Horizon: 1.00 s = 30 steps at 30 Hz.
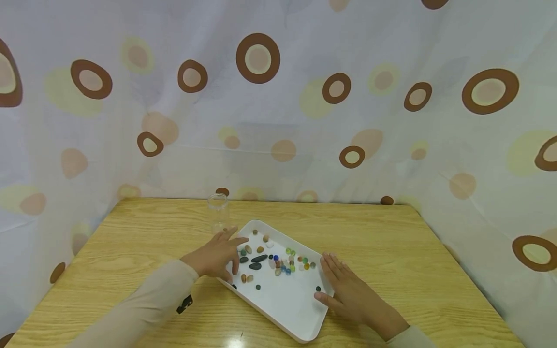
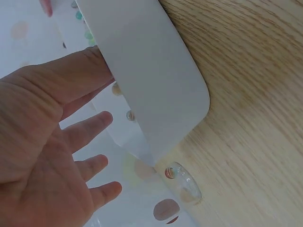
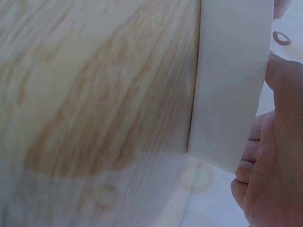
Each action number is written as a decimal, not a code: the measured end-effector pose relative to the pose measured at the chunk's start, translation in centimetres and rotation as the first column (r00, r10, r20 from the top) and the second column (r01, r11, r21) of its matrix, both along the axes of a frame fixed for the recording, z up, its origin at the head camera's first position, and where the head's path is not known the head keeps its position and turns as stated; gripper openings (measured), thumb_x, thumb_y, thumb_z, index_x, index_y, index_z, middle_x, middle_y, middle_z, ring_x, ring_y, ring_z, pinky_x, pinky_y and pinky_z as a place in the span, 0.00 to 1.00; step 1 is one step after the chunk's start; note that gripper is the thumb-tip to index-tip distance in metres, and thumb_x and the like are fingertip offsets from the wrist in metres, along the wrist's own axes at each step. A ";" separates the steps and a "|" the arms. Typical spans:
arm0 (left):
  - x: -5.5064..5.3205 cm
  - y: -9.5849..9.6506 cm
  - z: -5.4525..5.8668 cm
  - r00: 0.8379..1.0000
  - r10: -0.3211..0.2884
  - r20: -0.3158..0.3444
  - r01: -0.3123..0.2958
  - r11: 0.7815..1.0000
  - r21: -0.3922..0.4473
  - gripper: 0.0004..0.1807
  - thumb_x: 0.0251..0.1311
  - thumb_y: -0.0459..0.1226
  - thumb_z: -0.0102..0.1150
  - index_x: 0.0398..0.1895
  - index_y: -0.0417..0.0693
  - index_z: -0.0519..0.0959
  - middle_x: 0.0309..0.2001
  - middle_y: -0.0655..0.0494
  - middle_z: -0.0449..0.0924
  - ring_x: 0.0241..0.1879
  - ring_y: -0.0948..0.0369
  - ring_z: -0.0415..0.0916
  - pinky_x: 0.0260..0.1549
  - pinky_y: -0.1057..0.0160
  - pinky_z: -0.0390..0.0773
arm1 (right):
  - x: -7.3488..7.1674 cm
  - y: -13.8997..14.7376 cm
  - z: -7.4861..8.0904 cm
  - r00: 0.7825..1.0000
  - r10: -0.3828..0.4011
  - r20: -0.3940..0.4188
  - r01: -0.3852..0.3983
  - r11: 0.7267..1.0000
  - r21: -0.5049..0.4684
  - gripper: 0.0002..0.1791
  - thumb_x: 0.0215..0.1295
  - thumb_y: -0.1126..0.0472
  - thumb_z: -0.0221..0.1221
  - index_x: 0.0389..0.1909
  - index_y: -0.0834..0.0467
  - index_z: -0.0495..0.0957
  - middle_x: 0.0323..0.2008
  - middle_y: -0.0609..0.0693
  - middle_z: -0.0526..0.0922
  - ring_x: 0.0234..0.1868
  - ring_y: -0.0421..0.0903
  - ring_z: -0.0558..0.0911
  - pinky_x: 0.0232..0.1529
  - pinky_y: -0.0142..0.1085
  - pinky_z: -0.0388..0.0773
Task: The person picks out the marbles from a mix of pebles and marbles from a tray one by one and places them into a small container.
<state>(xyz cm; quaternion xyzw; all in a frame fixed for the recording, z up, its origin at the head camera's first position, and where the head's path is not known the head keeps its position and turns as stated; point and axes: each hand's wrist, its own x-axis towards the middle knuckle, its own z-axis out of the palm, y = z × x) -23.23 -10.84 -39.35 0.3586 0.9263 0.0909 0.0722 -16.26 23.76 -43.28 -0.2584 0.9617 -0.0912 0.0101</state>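
A white rectangular tray (image 1: 283, 302) lies at an angle on the wooden table, holding several stones and glass marbles. My left hand (image 1: 217, 256) reaches over its left end, with thumb and index finger down inside, slightly apart, beside a small dark stone (image 1: 234, 286). Nothing shows between them. In the left wrist view the tray wall (image 2: 147, 71) hides their tips; the other fingers (image 2: 90, 130) extend loosely. My right hand (image 1: 348, 292) rests at the tray's right end, fingers straight and thumb over the rim, near another dark stone (image 1: 318, 288).
A clear glass jar (image 1: 218, 212) stands behind the tray's left end, with a reddish marble (image 2: 170, 172) seen in it. A small black object (image 1: 184, 304) shows beside the left sleeve. A patterned curtain (image 1: 278, 106) hangs behind the table (image 1: 435, 290).
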 end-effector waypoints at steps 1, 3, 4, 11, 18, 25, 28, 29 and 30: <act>0.1 0.0 0.1 1.000 0.004 0.005 -0.004 1.000 -0.005 0.08 0.37 0.39 0.79 0.17 0.55 0.85 0.68 0.45 0.65 0.71 0.35 0.44 0.65 0.33 0.50 | 0.0 0.0 0.0 1.000 0.002 -0.004 -0.002 1.000 0.001 0.45 0.71 0.37 0.44 0.72 0.69 0.50 0.73 0.64 0.49 0.74 0.59 0.48 0.70 0.55 0.51; 0.2 0.1 0.2 1.000 0.007 0.010 -0.007 1.000 -0.013 0.09 0.37 0.39 0.78 0.16 0.54 0.84 0.68 0.44 0.65 0.71 0.35 0.44 0.65 0.33 0.50 | 0.0 0.0 -0.1 1.000 0.006 -0.013 -0.006 1.000 0.004 0.44 0.71 0.37 0.44 0.72 0.69 0.50 0.73 0.64 0.49 0.74 0.59 0.49 0.70 0.54 0.51; 0.2 0.2 0.2 1.000 0.008 0.010 -0.008 1.000 -0.017 0.09 0.37 0.39 0.78 0.15 0.54 0.84 0.68 0.44 0.65 0.71 0.35 0.44 0.65 0.33 0.50 | 0.0 0.0 -0.1 1.000 0.007 -0.017 -0.007 1.000 0.005 0.44 0.71 0.37 0.44 0.72 0.69 0.50 0.73 0.64 0.50 0.74 0.59 0.49 0.70 0.54 0.52; 0.0 0.4 -0.4 0.999 0.033 0.035 -0.033 0.999 -0.021 0.10 0.38 0.38 0.78 0.13 0.58 0.83 0.69 0.47 0.64 0.72 0.37 0.42 0.67 0.35 0.48 | -0.1 0.0 -0.2 0.999 0.010 -0.031 -0.010 1.000 0.004 0.44 0.71 0.38 0.44 0.71 0.69 0.51 0.73 0.64 0.50 0.74 0.59 0.49 0.70 0.54 0.52; -0.4 0.4 -1.1 0.997 0.075 0.003 -0.075 0.996 -0.042 0.14 0.36 0.40 0.79 0.10 0.58 0.79 0.67 0.46 0.66 0.72 0.38 0.44 0.66 0.34 0.50 | -0.1 0.0 -0.2 1.000 -0.005 -0.011 0.004 1.000 -0.027 0.45 0.71 0.38 0.45 0.72 0.69 0.50 0.73 0.64 0.49 0.74 0.60 0.49 0.70 0.55 0.50; -0.6 0.3 -1.5 0.991 0.117 -0.062 -0.122 0.988 -0.092 0.17 0.33 0.44 0.80 0.08 0.57 0.76 0.67 0.48 0.67 0.72 0.40 0.47 0.67 0.37 0.51 | -0.1 0.0 -0.3 1.000 -0.012 -0.011 0.012 1.000 -0.025 0.45 0.71 0.37 0.44 0.72 0.69 0.49 0.73 0.64 0.49 0.74 0.59 0.49 0.70 0.56 0.51; -0.6 0.3 -1.6 0.992 0.113 -0.060 -0.118 0.989 -0.087 0.17 0.35 0.44 0.79 0.08 0.58 0.76 0.67 0.48 0.67 0.72 0.40 0.47 0.67 0.38 0.51 | -0.1 0.0 -0.4 1.000 -0.009 -0.012 0.008 0.999 -0.031 0.45 0.71 0.37 0.44 0.72 0.69 0.49 0.73 0.64 0.49 0.74 0.59 0.49 0.70 0.57 0.51; -0.6 0.3 -1.6 0.992 0.111 -0.057 -0.116 0.990 -0.081 0.17 0.36 0.43 0.79 0.09 0.58 0.76 0.67 0.49 0.67 0.72 0.40 0.48 0.67 0.38 0.51 | -0.1 0.0 -0.4 1.000 -0.007 -0.014 0.006 0.999 -0.031 0.45 0.71 0.37 0.44 0.72 0.69 0.49 0.73 0.64 0.49 0.74 0.60 0.49 0.70 0.57 0.51; -0.6 0.3 -1.6 0.993 0.109 -0.052 -0.113 0.991 -0.072 0.16 0.37 0.43 0.79 0.10 0.59 0.76 0.66 0.49 0.68 0.72 0.41 0.48 0.67 0.38 0.51 | -0.1 0.0 -0.4 1.000 -0.006 -0.017 0.005 0.999 -0.032 0.45 0.71 0.38 0.45 0.72 0.69 0.49 0.73 0.64 0.49 0.74 0.60 0.49 0.70 0.57 0.51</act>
